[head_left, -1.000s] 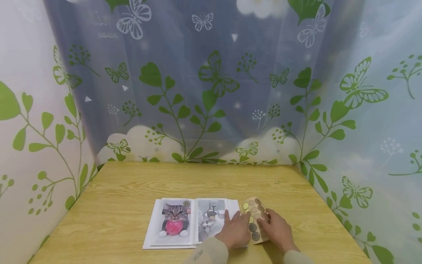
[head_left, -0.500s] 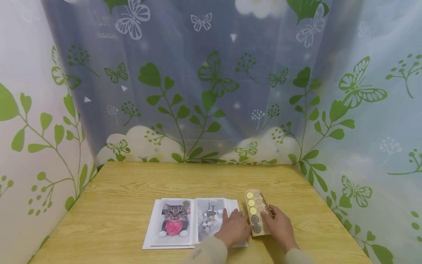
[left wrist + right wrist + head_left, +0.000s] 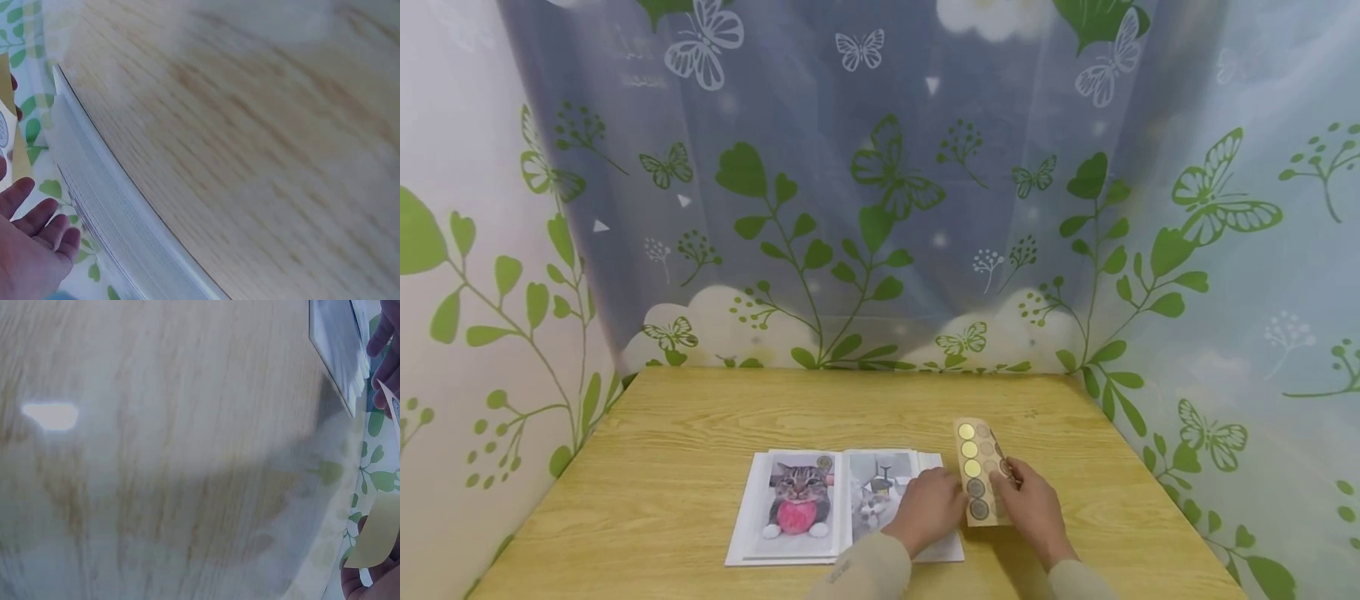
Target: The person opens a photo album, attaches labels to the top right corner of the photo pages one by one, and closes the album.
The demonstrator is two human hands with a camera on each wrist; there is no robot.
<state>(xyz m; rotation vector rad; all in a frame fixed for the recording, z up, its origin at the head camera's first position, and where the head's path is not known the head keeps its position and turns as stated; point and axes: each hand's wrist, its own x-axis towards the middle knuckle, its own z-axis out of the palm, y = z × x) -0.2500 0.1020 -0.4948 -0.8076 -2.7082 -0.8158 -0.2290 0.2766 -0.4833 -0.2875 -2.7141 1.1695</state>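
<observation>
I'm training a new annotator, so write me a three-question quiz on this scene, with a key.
1. Multiple choice: what does the person's right grip hold?
a) a pen
b) a card with circles
c) a cup
2. True or false: in the head view, the open album lies to the left of that card.
3. Short answer: in the head view, how many yellow circles show in the card's left column?

Key: 1. b; 2. true; 3. three.

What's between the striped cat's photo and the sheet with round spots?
In the head view, the book's other picture and, partly covering it, the left hand lie between the striped cat's photo and the sheet with round spots.
</observation>
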